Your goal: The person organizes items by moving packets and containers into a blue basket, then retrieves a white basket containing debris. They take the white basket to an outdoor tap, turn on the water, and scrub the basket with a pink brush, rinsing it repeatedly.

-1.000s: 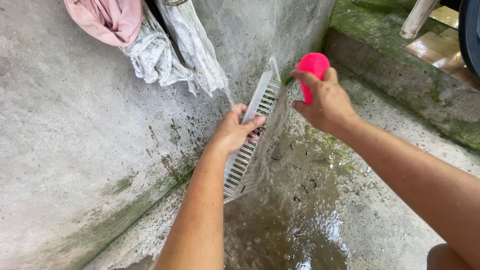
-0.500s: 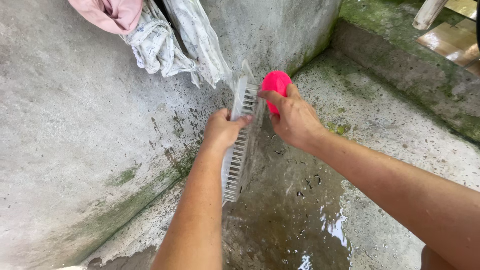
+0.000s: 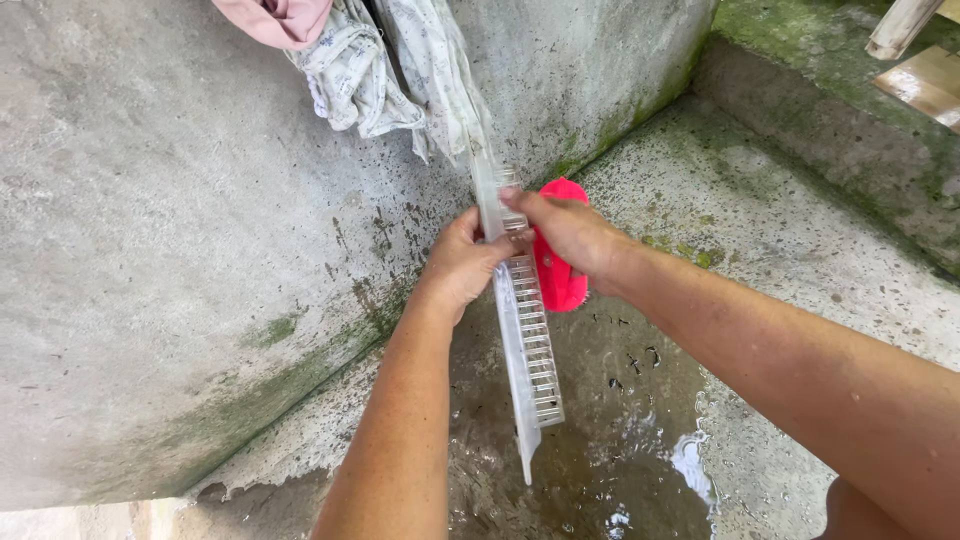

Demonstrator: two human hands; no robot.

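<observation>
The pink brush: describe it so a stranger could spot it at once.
Start at the grey concrete wall where pale cloths hang, and follow it down to the wet floor. There both hands meet around a clear slatted plastic grille. The pink brush sits in the right hand against that grille, the only vivid pink thing there.

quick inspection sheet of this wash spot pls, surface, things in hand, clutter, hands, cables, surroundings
surface: concrete floor, wet and puddled below the hands, green growth in patches
job's things: white slatted plastic panel held edge-on; pink brush against its right side
clutter: dark specks on the wet floor
grippers: left hand grips the panel's left side; right hand holds the brush and touches the panel
cables: nothing seen
surroundings: stained concrete wall; cloths hanging at top; wooden pieces top right
</observation>
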